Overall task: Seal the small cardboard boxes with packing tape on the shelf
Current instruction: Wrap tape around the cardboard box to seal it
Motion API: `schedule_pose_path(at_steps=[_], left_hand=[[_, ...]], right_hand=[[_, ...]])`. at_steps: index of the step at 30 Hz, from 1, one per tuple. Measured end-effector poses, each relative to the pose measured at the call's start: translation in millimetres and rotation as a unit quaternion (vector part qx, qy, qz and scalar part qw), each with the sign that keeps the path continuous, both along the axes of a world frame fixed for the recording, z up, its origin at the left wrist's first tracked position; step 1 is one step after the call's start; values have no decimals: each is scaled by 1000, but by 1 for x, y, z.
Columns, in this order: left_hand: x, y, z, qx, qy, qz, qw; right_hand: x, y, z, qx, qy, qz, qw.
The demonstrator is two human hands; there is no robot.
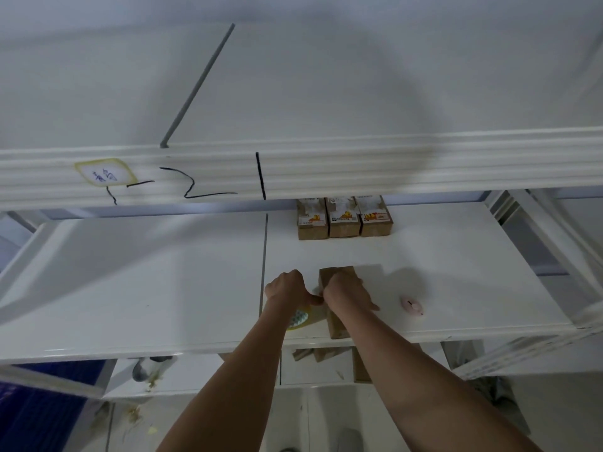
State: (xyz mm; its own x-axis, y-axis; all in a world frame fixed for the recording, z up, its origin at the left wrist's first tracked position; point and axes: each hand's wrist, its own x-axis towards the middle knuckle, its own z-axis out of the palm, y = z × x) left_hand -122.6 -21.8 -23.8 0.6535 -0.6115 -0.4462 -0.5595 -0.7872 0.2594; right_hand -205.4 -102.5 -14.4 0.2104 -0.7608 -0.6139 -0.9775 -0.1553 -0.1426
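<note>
On the white shelf (163, 288) both hands work at a small cardboard box (337, 275) lying near the front edge. The right hand (346, 293) lies on top of the box, its fingers spread towards the right and its thumb pinching something at the box's left side. The left hand (287, 288), just beside it, is clenched with its thumb meeting the right thumb; whether it grips tape there cannot be told. Under the left wrist lies a roll of packing tape (298, 318), partly hidden. To the right of the right hand, apart from it, lies a small pink cutter (411, 305). Beyond the hands, at the back of the shelf, 3 more small boxes (344, 220) stand touching in a row.
</note>
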Motion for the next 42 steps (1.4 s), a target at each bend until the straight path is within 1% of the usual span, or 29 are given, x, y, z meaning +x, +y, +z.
schedule_pose_path(at_steps=[1,3,5,7,10,15,18,21,25,27,31,34,37,42], left_hand=[[0,2,0,-6,6,-3,1000],[4,5,0,-15,26,-16,999],[12,8,0,-29,64,-28,997],[22,13,1,-43,94,-35,994],[33,24,6,-60,116,-39,991],[33,27,7,-86,102,-29,991],[29,23,6,-91,89,-38,991],[30,23,4,-94,80,-35,992],[32,26,3,-91,86,-24,992],[32,26,2,-91,90,-15,992],[31,24,0,-97,91,7,991],[34,24,-2,-89,98,13,991],[37,22,-3,-85,103,16,991],[34,20,-2,-81,86,11,993]], right_hand=[[1,0,-1,-3,-19,2,1000],[1,-2,-5,-18,-20,-14,1000],[1,-4,-10,-32,-36,-22,999],[1,-3,-19,-41,-48,-21,998],[1,-7,-38,-46,-49,-27,997],[2,-11,-43,-4,-46,-23,999],[9,-22,-62,9,-45,-32,998],[1,-3,-32,20,-23,-55,998],[-6,9,-14,-1,-32,-60,998],[-3,6,-24,-5,-42,-62,997],[1,2,-35,-13,-47,-41,998],[-2,1,-40,-25,-67,-26,997],[-5,1,-41,-27,-77,-32,996],[-5,2,-44,-32,-94,-50,994]])
